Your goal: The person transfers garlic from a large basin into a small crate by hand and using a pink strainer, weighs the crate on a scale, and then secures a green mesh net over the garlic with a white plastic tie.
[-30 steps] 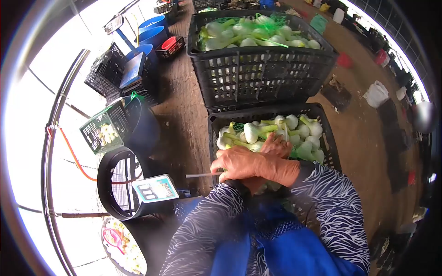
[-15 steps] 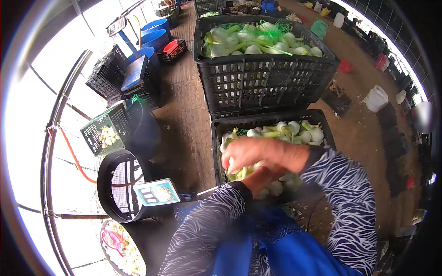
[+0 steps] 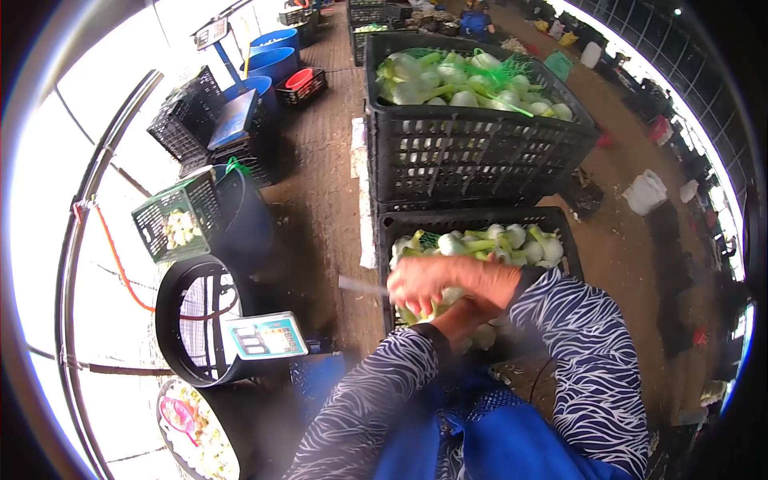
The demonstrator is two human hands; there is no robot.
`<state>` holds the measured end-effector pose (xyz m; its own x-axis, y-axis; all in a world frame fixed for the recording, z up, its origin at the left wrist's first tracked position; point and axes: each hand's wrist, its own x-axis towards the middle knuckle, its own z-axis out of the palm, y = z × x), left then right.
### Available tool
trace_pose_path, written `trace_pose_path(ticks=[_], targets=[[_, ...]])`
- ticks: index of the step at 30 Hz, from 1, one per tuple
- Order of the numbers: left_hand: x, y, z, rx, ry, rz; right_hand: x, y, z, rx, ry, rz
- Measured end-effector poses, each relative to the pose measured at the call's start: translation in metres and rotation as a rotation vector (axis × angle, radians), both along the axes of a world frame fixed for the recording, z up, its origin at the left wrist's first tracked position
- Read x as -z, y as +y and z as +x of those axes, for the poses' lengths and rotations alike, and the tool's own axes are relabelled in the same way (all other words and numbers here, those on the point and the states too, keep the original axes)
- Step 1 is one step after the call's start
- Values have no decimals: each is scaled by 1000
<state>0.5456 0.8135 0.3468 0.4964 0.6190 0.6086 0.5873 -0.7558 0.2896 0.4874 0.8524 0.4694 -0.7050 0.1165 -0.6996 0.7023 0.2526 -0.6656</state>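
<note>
My right hand (image 3: 428, 280) reaches in from the right over the lower crate, its fingers curled. A thin pale blade (image 3: 362, 285), blurred, sticks out to the left from it and looks like a knife; the handle is hidden. Below and partly behind it, my left hand (image 3: 464, 316) crosses under; its fingers are mostly covered, and what it holds does not show. Under both hands, the black lower crate (image 3: 386, 240) holds white bulbs (image 3: 516, 234) with green stalks and some green netting. Both forearms wear zebra-patterned sleeves.
A black crate (image 3: 480, 152) heaped with bulbs and green net stands directly beyond. To the left are a scale display (image 3: 268, 336), a black round bin (image 3: 168, 320), a tub of pale pieces (image 3: 200, 432) and a tilted green basket (image 3: 172, 220). Blue barrels (image 3: 276, 64) stand farther back.
My view has shifted, so the crates appear slightly right and lower. The pale blade now points out left beyond my right hand; earlier a pale strip lay lower, near my left cuff.
</note>
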Motion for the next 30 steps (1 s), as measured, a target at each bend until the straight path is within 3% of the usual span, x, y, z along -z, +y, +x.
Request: trace_pose_path(ticks=[2,3,4,7,8,9,11,13,14,16,18,20,22,24,25,27,28,30], targets=[[-14,7,-2,92,-40,11,-7,31,29,349,119,-39],[-52,-3,-17,19,527,16,0,49,51,478,176,-11],[-56,-2,-20,28,527,27,8,67,73,555,205,46],[-61,4,-27,6,217,179,27,86,161,900,312,263],[-62,6,-28,11,217,185,29,85,191,1120,317,214],[-63,6,-29,-32,84,77,31,76,219,1189,485,155],[-61,6,-28,-70,-96,-130,38,41,245,1249,379,279],[-61,7,-25,-101,-122,-248,51,-7,246,550,436,1510],[-63,8,-25,-143,-147,-360,37,-35,236,363,447,1532],[-71,12,-25,-138,-170,-461,23,-86,213,114,489,1469],[-75,19,-19,-162,26,-651,30,-103,189,25,557,1274],[-90,28,-11,-118,165,-603,33,-91,154,-93,520,1119],[-121,37,-11,77,742,-421,35,-76,125,-168,449,1097],[-124,43,-6,115,859,-373,39,-63,114,-9,910,1203],[-115,46,-3,147,835,-393,41,-59,111,-8,906,1214],[-98,60,2,96,786,-568,48,-57,110,328,922,1362],[-85,79,-1,100,784,-563,54,-52,112,329,917,1367],[-61,112,-18,315,539,-921,63,-44,115,979,775,432]])
